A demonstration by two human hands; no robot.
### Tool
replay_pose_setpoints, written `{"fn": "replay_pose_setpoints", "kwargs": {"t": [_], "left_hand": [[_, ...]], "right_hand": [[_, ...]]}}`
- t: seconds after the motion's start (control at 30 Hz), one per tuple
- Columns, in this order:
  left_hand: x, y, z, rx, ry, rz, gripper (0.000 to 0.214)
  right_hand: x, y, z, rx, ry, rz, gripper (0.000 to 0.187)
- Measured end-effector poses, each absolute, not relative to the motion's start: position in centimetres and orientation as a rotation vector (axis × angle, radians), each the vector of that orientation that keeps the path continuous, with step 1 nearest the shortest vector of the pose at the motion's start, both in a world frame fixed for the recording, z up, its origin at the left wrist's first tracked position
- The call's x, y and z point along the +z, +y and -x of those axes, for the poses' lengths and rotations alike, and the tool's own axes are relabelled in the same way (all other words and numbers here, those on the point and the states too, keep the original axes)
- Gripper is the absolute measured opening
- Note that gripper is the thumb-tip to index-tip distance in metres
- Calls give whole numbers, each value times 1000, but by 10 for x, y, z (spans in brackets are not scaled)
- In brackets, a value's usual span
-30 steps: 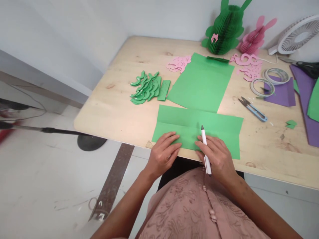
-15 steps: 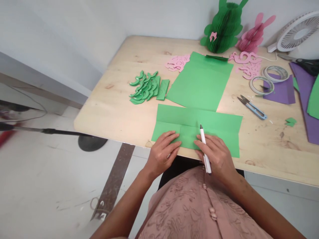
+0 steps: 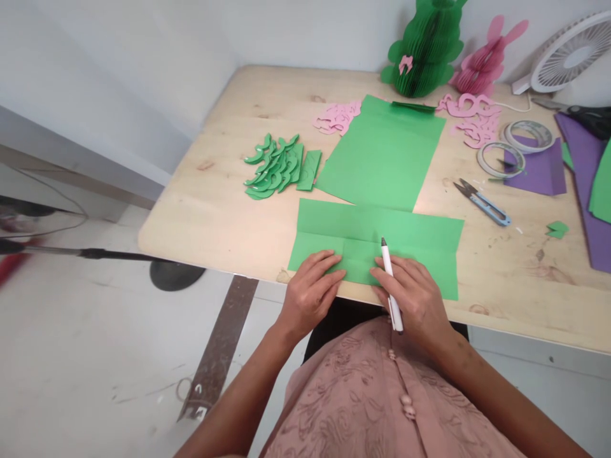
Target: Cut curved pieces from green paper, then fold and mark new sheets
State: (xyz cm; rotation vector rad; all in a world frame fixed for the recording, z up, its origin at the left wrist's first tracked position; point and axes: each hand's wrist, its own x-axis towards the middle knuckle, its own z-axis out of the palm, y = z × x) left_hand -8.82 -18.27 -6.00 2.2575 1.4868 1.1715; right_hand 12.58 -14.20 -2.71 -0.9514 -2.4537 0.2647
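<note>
A creased sheet of green paper [image 3: 420, 238] lies by the table's near edge. My left hand [image 3: 311, 289] is closed at its near edge, fingertips on top and thumb low by the rim. To the right, my right hand [image 3: 415, 292] touches the same edge with its fingertips while holding a white pen [image 3: 393, 289], dark tip pointing away from me. Just beyond is a larger green sheet [image 3: 382, 159], partly meeting the creased one. A pile of green curved cut-outs [image 3: 274, 168] sits left of it, beside a small green folded strip [image 3: 309, 170].
Pink cut-outs [image 3: 338, 118] lie at the back. A green paper honeycomb figure [image 3: 424, 54], a pink one [image 3: 480, 67] and a white fan [image 3: 570, 57] stand by the wall. Thread snips [image 3: 484, 203], tape rolls [image 3: 501, 159], purple paper [image 3: 544, 168] and black-handled scissors [image 3: 589, 119] are right.
The view has shifted slightly. Both hands, the pen and the creased green paper keep nearly the same places relative to one another.
</note>
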Motion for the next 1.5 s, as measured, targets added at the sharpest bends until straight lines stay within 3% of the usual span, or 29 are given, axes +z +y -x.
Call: {"fn": "replay_pose_setpoints", "kwargs": {"t": [1.5], "left_hand": [[-57,-183,90,1135,1483,-2246,23]], "right_hand": [[-27,-141,-126,259,-2467,950,18]]}}
